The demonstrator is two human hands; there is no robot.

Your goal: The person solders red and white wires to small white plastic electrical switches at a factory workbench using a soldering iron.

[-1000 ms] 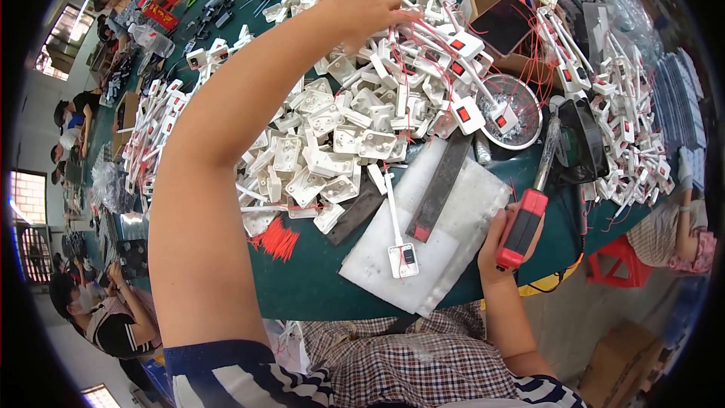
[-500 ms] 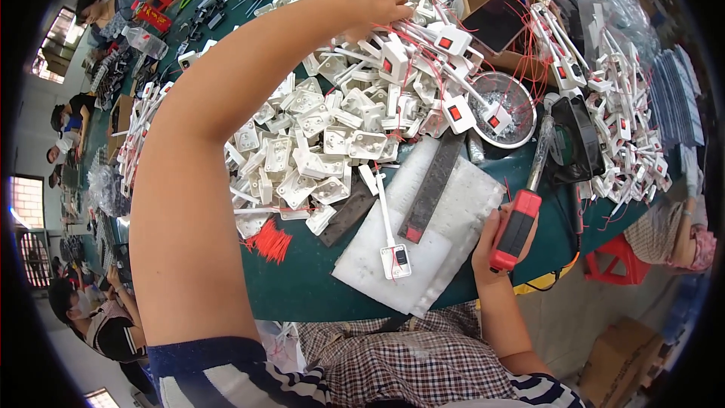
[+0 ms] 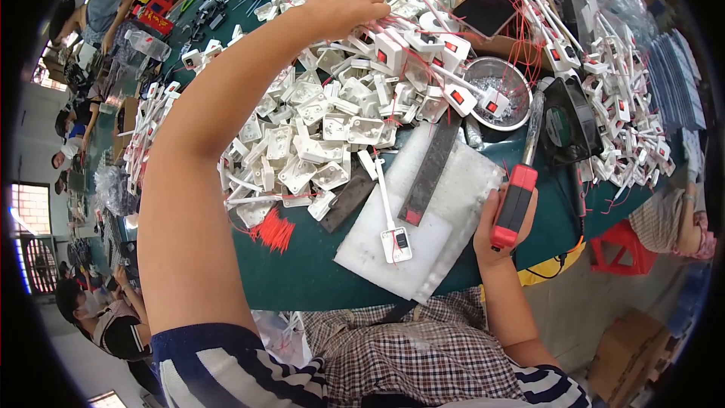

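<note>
My left hand (image 3: 349,10) reaches over the far part of a heap of white plastic housings (image 3: 313,113). Its fingers are curled down beside red wires; whatever they pinch is hidden. White switch housings (image 3: 456,45) with red rockers lie just right of it. My right hand (image 3: 495,230) is wrapped round a red and black electric screwdriver (image 3: 516,206), its metal shaft pointing away from me. Between my arms, one opened white housing (image 3: 396,245) with a long stem and black switch rests on a white foam pad (image 3: 423,257). A dark flat bar (image 3: 432,174) lies on the pad too.
A round bowl (image 3: 521,115) of small silvery pieces stands beyond the pad. Right of it are a small black fan (image 3: 566,125) and piled switch assemblies (image 3: 627,113). Cut red wires (image 3: 273,232) lie left of the pad. Other people work at the far left.
My left hand has drawn slightly left over the heap, and its fingers look more curled. My right hand still holds the screwdriver. The whole view has shifted slightly.
</note>
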